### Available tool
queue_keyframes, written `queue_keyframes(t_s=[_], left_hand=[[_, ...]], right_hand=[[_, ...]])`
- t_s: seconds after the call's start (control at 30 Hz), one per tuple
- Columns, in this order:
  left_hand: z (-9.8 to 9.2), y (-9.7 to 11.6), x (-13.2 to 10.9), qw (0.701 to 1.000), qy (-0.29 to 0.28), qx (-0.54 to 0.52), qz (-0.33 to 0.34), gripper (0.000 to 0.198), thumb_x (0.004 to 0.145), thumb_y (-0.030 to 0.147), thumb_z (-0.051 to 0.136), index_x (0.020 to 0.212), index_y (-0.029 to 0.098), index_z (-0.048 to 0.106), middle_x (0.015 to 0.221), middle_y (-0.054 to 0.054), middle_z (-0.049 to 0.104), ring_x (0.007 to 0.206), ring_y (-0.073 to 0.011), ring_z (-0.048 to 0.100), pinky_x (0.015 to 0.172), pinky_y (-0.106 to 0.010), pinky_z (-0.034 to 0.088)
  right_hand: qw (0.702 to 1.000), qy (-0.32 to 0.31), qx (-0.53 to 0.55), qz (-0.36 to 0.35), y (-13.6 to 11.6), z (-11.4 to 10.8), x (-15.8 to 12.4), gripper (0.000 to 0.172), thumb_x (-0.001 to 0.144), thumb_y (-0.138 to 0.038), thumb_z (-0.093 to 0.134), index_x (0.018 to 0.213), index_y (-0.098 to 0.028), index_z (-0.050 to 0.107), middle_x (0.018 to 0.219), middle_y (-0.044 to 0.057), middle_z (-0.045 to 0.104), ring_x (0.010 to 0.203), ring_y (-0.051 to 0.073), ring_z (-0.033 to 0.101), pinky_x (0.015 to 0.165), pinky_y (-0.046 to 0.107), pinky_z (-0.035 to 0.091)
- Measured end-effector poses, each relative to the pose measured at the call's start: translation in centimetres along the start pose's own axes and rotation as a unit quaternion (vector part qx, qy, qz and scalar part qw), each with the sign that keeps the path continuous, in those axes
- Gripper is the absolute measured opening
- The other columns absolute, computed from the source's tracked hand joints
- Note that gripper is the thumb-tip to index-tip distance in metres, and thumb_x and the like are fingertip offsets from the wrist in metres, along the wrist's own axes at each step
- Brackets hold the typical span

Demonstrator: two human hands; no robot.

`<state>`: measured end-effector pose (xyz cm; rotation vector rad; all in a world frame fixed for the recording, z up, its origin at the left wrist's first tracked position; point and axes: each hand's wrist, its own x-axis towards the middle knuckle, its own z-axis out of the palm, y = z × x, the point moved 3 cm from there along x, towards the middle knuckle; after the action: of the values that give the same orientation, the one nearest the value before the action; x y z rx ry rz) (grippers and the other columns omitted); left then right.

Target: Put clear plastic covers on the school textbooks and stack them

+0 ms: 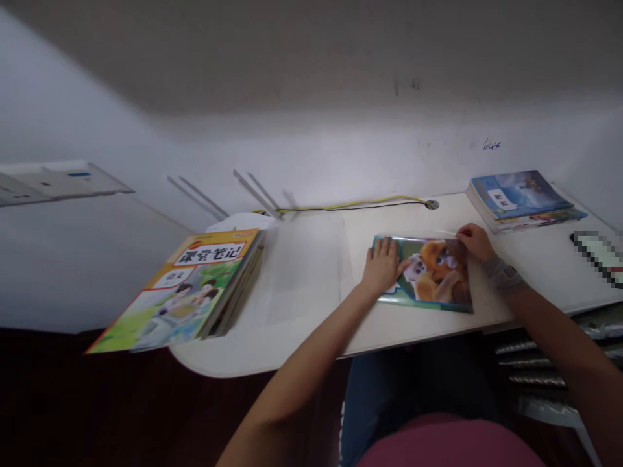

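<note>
A glossy book [433,285] with golden monkeys on its green-edged cover lies on the white table in front of me. My left hand [382,266] rests flat on the left part of its cover, fingers spread. At the book's top right corner, the fingers of my right hand [474,240] are pinched on a thin clear plastic strip [445,232] along the upper edge. A wristband circles my right wrist. To the left of the book, a clear plastic sheet [306,272] lies flat.
A stack of books with a yellow-green cover [189,285] overhangs the table's left end. More books [516,194] are piled at the back right, with a blurred-out phone-like object [601,256] nearer me. Cables [360,204] run along the wall into a table hole [431,205].
</note>
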<state>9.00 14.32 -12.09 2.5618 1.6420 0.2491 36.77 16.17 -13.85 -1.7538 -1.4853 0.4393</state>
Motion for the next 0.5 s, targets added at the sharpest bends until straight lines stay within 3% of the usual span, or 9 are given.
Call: queue_keyframes(t_s=[0.1, 0.17, 0.33, 0.5], left_hand=[[-0.8, -2.2, 2.0, 0.996, 0.03, -0.006, -0.088, 0.06, 0.09, 0.04, 0.041, 0.138, 0.006, 0.033, 0.142, -0.023, 0.038, 0.13, -0.033, 0.036, 0.102, -0.046, 0.034], [-1.2, -2.7, 3.2, 0.996, 0.05, 0.0, -0.077, 0.053, 0.09, 0.033, 0.042, 0.135, 0.005, 0.037, 0.139, -0.022, 0.041, 0.128, -0.031, 0.039, 0.102, -0.043, 0.034], [-0.2, 0.3, 4.2, 0.997, 0.016, -0.01, 0.07, 0.056, 0.092, 0.047, 0.033, 0.135, 0.012, 0.039, 0.142, -0.017, 0.04, 0.135, -0.0287, 0.03, 0.107, -0.046, 0.027], [1.9, 1.9, 4.6, 0.999, -0.041, 0.0, 0.033, 0.072, 0.09, 0.058, 0.023, 0.139, 0.007, 0.032, 0.146, -0.022, 0.032, 0.137, -0.0334, 0.024, 0.107, -0.056, 0.02]], right_hand=[[0.994, 0.001, -0.102, -0.037, -0.3, 0.7, -0.1, 0.014, 0.081, -0.021, 0.045, 0.083, -0.017, 0.058, 0.083, 0.01, 0.063, 0.078, 0.021, 0.056, 0.073, 0.033, 0.04], [0.986, -0.011, -0.157, -0.064, -0.6, 1.4, -0.1, 0.019, 0.086, -0.018, 0.039, 0.089, -0.015, 0.057, 0.088, 0.013, 0.062, 0.082, 0.022, 0.055, 0.074, 0.033, 0.038], [0.96, -0.062, -0.243, -0.127, -1.4, 3.2, 1.2, 0.023, 0.089, -0.014, 0.034, 0.092, -0.014, 0.057, 0.089, 0.013, 0.061, 0.084, 0.021, 0.054, 0.076, 0.03, 0.037], [0.944, -0.08, -0.281, -0.155, -2.5, 3.0, 2.2, 0.026, 0.089, -0.012, 0.034, 0.1, -0.011, 0.057, 0.093, 0.013, 0.062, 0.088, 0.021, 0.055, 0.079, 0.029, 0.038]])
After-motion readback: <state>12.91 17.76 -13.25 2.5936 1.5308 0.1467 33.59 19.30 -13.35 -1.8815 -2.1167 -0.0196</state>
